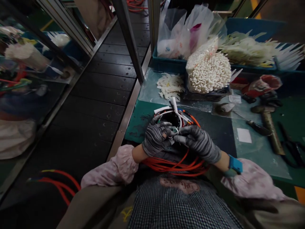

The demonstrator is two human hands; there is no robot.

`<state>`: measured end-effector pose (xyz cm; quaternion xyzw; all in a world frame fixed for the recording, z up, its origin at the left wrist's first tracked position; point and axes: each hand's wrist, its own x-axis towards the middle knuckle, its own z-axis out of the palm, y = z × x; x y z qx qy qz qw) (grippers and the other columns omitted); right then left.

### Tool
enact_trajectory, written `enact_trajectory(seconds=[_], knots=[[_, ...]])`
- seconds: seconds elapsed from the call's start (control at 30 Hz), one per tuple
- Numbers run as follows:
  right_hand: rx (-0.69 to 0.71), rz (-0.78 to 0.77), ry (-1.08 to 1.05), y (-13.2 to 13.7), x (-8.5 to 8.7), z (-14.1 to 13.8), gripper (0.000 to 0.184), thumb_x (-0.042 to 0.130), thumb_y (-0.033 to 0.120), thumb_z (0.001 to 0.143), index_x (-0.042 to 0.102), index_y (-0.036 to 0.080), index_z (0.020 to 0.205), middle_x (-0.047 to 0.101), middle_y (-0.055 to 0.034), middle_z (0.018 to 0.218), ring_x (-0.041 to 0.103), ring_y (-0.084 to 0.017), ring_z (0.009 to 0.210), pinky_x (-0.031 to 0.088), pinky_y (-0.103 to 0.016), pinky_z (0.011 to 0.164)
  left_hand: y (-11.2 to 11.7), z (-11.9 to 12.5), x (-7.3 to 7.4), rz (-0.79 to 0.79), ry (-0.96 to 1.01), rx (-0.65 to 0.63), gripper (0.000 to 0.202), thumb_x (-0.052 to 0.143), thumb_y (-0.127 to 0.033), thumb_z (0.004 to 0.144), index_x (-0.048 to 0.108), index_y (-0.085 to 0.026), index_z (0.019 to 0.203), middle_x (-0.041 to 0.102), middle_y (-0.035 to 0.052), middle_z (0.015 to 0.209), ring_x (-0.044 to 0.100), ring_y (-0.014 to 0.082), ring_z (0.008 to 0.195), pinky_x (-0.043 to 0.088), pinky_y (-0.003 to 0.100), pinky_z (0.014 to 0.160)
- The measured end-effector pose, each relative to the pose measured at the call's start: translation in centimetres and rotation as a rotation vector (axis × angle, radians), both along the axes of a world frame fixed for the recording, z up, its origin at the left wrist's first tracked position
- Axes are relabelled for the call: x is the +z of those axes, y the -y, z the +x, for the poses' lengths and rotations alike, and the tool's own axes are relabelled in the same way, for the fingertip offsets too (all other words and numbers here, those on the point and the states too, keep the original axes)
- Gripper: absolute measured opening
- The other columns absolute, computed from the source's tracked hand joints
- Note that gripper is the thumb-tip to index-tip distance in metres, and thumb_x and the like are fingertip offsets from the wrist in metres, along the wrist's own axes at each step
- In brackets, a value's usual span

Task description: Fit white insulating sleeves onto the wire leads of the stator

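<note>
My left hand (157, 137) and my right hand (197, 143), both in grey striped gloves, meet over a black round housing (171, 119) on a green work mat (140, 125). My left fingers wrap its near edge. My right fingertips pinch a small wire end with a green-and-white loop (175, 130) between the hands. White tabs and thin coloured wires (183, 116) stick out of the housing's far side. A coil of orange cable (176, 166) lies under my wrists, against my body.
Behind the mat stand a blue crate (250, 27), plastic bags, and a bag of white cotton-tipped sticks (208, 73). To the right lie a mallet (268, 127), a screwdriver (258, 128) and black-handled pliers (293, 152). A dark conveyor belt (95, 95) with orange cables runs along the left.
</note>
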<state>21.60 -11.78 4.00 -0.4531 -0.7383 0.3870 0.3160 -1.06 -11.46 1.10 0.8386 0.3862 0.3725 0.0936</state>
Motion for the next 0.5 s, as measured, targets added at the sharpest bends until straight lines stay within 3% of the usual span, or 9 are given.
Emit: enact_trajectory(seconds=[0.2,0.37,0.43,0.5], knots=[[0.241,0.237,0.035,0.3,0.4,-1.6,0.028,0.051,0.038,0.104,0.077,0.03,0.101,0.079,-0.0025,0.099,0.074,-0.022,0.093,0.061,-0.041,0.09,-0.1,0.1,0.5,0.028,0.022,-0.003,0.019,0.064,-0.038,0.098,0.073,-0.023,0.092,0.082,0.003,0.102,0.077,0.0213,0.104,0.032,0.054,0.131],[-0.122,0.307,-0.022,-3.5,1.4,-4.3,0.026,0.046,0.036,0.104,0.067,0.024,0.096,0.073,-0.0077,0.091,0.069,-0.024,0.087,0.06,-0.042,0.086,-0.6,-0.2,1.5,0.047,-0.015,-0.073,0.009,0.068,-0.033,0.1,0.071,-0.025,0.099,0.081,0.0001,0.108,0.075,0.0203,0.11,0.025,0.055,0.133],[-0.209,0.335,-0.074,-4.6,1.9,-3.9,0.021,0.045,0.034,0.105,0.064,0.024,0.105,0.072,-0.0081,0.098,0.069,-0.023,0.092,0.059,-0.041,0.091,-0.7,-1.0,1.8,0.075,-0.107,-0.121,0.008,0.067,-0.032,0.102,0.072,-0.029,0.108,0.078,-0.0004,0.12,0.07,0.0224,0.123,0.025,0.059,0.132],[-0.276,0.367,-0.024,-5.3,1.9,-2.8,0.027,0.053,0.039,0.103,0.061,0.023,0.122,0.069,-0.012,0.115,0.067,-0.026,0.106,0.056,-0.044,0.099,-0.6,-2.1,2.1,0.15,-0.208,-0.076,0.013,0.068,-0.035,0.101,0.074,-0.034,0.113,0.075,-0.0004,0.127,0.066,0.0258,0.127,0.036,0.06,0.124]])
